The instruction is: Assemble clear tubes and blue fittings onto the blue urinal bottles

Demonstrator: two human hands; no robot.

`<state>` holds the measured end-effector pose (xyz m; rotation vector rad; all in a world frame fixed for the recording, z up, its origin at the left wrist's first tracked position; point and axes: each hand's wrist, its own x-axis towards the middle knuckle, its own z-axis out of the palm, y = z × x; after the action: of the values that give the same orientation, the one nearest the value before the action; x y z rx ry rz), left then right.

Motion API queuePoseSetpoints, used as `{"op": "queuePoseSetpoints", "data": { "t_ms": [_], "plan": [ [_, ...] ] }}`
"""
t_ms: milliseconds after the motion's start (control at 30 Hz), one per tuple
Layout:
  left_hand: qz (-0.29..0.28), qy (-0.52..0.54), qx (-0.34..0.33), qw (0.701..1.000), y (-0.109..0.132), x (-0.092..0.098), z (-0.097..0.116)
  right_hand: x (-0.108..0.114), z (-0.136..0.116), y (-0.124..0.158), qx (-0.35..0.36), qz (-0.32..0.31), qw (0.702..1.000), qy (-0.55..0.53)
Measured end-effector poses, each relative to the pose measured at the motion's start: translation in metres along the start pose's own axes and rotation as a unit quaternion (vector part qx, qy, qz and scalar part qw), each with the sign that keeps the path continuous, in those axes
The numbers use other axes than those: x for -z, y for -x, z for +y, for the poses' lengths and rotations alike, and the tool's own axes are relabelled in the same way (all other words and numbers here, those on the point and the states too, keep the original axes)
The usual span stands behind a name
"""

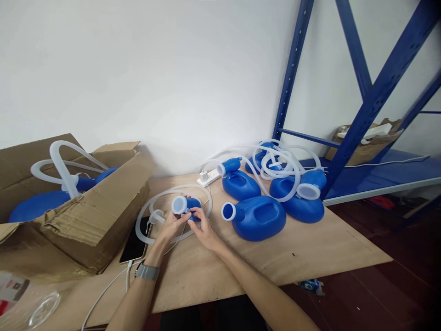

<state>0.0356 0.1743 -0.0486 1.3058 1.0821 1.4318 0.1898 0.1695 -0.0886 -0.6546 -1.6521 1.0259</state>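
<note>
Both hands are on a blue urinal mouthpiece [193, 202] with a pale translucent rim, above the near part of the table. My left hand [174, 224] grips it from below and the left, under the rim. With fingers bent in a pinch, my right hand [204, 228] holds the lower right side; what exactly lies between the fingertips is hidden. A clear plastic hose [144, 205] lies coiled around and under the hands. Beside my left wrist rests a translucent cap [156, 216]. A blue urinal bottle [260, 219] with an uncovered white-rimmed neck lies to the right of my right hand.
Several more blue urinal bottles [241, 185] with tangled hoses [280, 168] sit at the back right. An opened cardboard box [113, 216] stands left, beside a phone [134, 246] on a cable. A power strip [209, 177] lies by the wall. Blue shelving [361, 124] rises at the right.
</note>
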Motion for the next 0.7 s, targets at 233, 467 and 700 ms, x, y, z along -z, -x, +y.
{"op": "queuePoseSetpoints", "data": {
  "t_ms": [233,467,700],
  "plan": [
    [0.058,-0.168,-0.039,0.983,0.006,0.007,0.017,0.005,0.012,-0.007,-0.021,0.089,0.996,-0.012],
    [0.249,-0.361,0.052,0.897,0.002,0.070,0.034,0.016,0.022,-0.014,-0.041,0.140,0.987,0.073],
    [0.214,-0.370,0.087,0.900,0.000,0.085,0.022,0.019,0.032,-0.010,-0.050,0.053,0.972,0.224]
  ]
}}
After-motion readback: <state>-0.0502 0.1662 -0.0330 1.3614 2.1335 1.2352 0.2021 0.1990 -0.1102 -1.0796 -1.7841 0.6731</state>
